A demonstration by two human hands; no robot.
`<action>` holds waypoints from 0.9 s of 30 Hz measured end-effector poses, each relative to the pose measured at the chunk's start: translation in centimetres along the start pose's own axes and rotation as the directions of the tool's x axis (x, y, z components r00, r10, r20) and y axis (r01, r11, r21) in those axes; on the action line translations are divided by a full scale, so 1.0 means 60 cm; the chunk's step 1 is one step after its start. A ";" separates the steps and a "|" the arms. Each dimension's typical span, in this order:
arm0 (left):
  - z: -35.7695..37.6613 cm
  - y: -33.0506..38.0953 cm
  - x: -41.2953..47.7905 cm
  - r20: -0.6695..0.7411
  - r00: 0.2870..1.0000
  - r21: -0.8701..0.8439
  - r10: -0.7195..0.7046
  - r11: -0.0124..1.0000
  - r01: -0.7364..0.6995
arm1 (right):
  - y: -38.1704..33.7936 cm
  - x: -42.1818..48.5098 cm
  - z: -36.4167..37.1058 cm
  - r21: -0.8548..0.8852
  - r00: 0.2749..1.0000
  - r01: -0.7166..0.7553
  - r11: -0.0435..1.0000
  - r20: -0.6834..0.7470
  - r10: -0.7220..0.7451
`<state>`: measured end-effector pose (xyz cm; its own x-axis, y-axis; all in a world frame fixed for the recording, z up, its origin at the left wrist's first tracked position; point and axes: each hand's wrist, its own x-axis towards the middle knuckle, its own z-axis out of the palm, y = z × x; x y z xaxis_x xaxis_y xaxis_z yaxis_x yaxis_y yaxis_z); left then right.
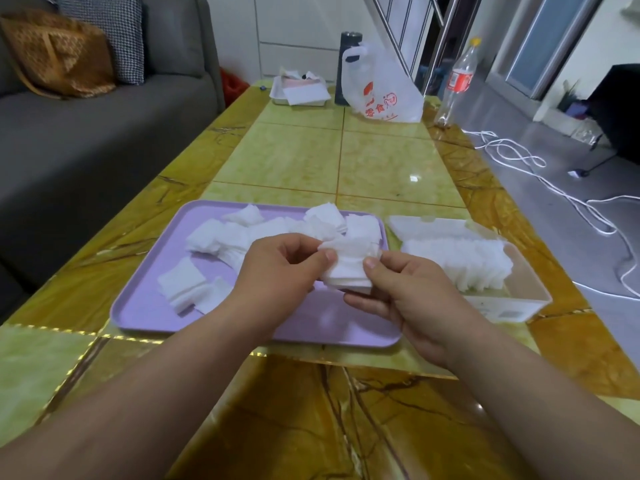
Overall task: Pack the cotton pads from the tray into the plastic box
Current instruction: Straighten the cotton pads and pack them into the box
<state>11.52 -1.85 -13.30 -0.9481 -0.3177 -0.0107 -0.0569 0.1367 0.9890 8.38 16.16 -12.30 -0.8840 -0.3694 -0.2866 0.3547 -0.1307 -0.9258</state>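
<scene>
Now left hand (277, 268) and right hand (408, 292) pinch pads (349, 271); tray (145, 306) and box (526, 299) hold more.

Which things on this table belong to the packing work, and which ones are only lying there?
Belonging to the job: purple tray, loose cotton pads on it, pad stack pinched by the left hand and right hand, plastic box with pads inside.

Only lying about: white dish of papers, plastic bag, dark flask, clear bottle, white cable on the floor.
</scene>
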 end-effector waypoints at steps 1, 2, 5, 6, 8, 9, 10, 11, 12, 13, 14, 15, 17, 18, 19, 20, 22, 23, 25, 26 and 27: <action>-0.001 0.000 0.000 -0.004 1.000 -0.001 0.004 1.000 -0.004 | 0.001 0.000 0.000 0.011 1.000 -0.001 1.000 -0.011 0.001; -0.001 0.002 -0.001 -0.003 1.000 -0.009 0.007 1.000 -0.007 | 0.001 -0.001 0.000 0.020 1.000 -0.002 1.000 -0.022 0.002; -0.001 0.007 -0.006 0.014 1.000 -0.041 0.018 0.999 -0.017 | 0.001 -0.003 -0.001 0.063 0.999 -0.015 0.998 -0.051 0.018; -0.001 0.008 -0.006 0.012 1.000 -0.046 0.026 0.999 -0.026 | 0.000 -0.004 -0.001 0.078 0.998 -0.018 0.997 -0.055 0.022; -0.001 0.009 -0.007 0.007 0.999 -0.054 0.034 0.998 -0.034 | -0.002 -0.005 0.000 0.101 0.997 -0.023 0.995 -0.066 0.030; 0.000 0.010 -0.008 0.007 0.999 -0.054 0.035 0.998 -0.035 | -0.002 -0.005 0.001 0.107 0.997 -0.026 0.994 -0.073 0.034; 0.000 0.011 -0.009 0.009 0.999 -0.052 0.037 0.998 -0.037 | -0.002 -0.005 0.002 0.110 0.996 -0.031 0.993 -0.080 0.040; 0.000 0.011 -0.009 0.008 0.999 -0.048 0.040 0.998 -0.040 | -0.002 -0.005 0.004 0.110 0.995 -0.037 0.993 -0.089 0.047; 0.000 0.012 -0.008 0.003 0.999 -0.044 0.043 0.998 -0.043 | -0.002 -0.004 0.004 0.107 0.994 -0.042 0.993 -0.101 0.053; -0.002 0.012 -0.007 -0.011 0.999 -0.036 0.051 0.998 -0.051 | -0.003 -0.003 0.004 0.104 0.991 -0.046 0.994 -0.117 0.058; -0.004 0.011 -0.005 -0.032 0.998 -0.026 0.062 0.998 -0.063 | -0.003 -0.001 0.003 0.103 0.988 -0.049 0.993 -0.139 0.064; -0.007 0.011 -0.002 -0.051 0.996 -0.011 0.074 0.997 -0.075 | -0.003 0.000 0.002 0.106 0.984 -0.052 0.993 -0.165 0.070; -0.012 0.009 0.002 -0.055 0.995 0.007 0.080 0.997 -0.079 | -0.002 0.001 -0.001 0.096 0.978 -0.045 0.994 -0.198 0.063; -0.012 0.009 0.002 -0.035 0.997 0.009 0.073 0.997 -0.073 | 0.000 0.001 -0.003 0.082 0.979 -0.036 0.996 -0.199 0.052; -0.011 0.009 0.000 -0.014 0.998 0.011 0.061 0.998 -0.061 | 0.001 0.001 -0.003 0.070 0.981 -0.028 0.997 -0.190 0.041; -0.008 0.009 -0.003 -0.002 0.999 0.007 0.045 0.999 -0.045 | 0.003 0.000 -0.003 0.062 0.983 -0.023 0.998 -0.178 0.034; -0.004 0.007 -0.003 -0.005 0.999 0.009 0.036 0.999 -0.036 | 0.003 -0.001 -0.001 0.056 0.987 -0.020 0.998 -0.161 0.029; -0.004 0.007 -0.003 -0.011 0.999 0.016 0.044 0.999 -0.044 | 0.001 -0.002 0.000 0.063 0.988 -0.021 0.998 -0.153 0.030; -0.005 0.007 -0.003 0.000 0.998 0.016 0.055 0.998 -0.055 | -0.002 -0.003 0.002 0.100 0.993 -0.025 0.995 -0.114 0.037; -0.005 0.007 -0.003 0.020 0.998 0.015 0.056 0.998 -0.057 | -0.003 -0.003 0.002 0.116 0.996 -0.025 0.993 -0.083 0.035; -0.005 0.007 -0.004 0.045 0.997 0.013 0.058 0.998 -0.059 | -0.004 -0.004 0.002 0.114 0.998 -0.022 0.993 -0.055 0.029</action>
<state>11.82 -2.02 -12.84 -0.9628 -0.2671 0.0402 -0.0053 0.1672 0.9859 8.57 16.18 -11.97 -0.8890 -0.3214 -0.3262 0.4067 -0.2265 -0.8851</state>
